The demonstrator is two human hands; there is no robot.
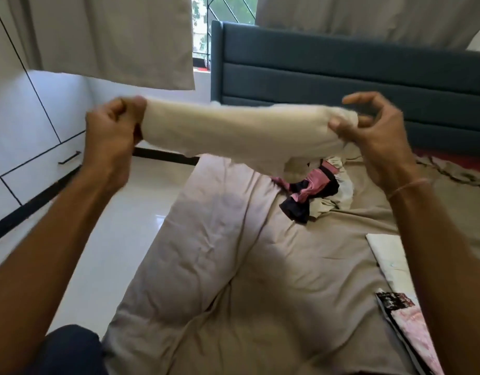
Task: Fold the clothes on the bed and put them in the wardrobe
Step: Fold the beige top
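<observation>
I hold a cream garment (233, 131) stretched in the air above the bed (247, 280). My left hand (109, 131) grips its left end in a fist. My right hand (376, 133) pinches its right end between thumb and fingers. A pile of unfolded clothes (311, 190), pink, black and white, lies on the beige cover near the headboard. Two folded pieces lie at the bed's right edge: a white one (387, 258) and a pink and black one (406, 315). The white wardrobe (19, 125) with black lines stands at the left.
A blue padded headboard (341, 77) rises behind the bed. Beige curtains (119, 39) hang over a window at the back. A glossy white floor (119, 226) runs between the bed and the wardrobe. A crumpled cloth (449, 169) lies at the far right.
</observation>
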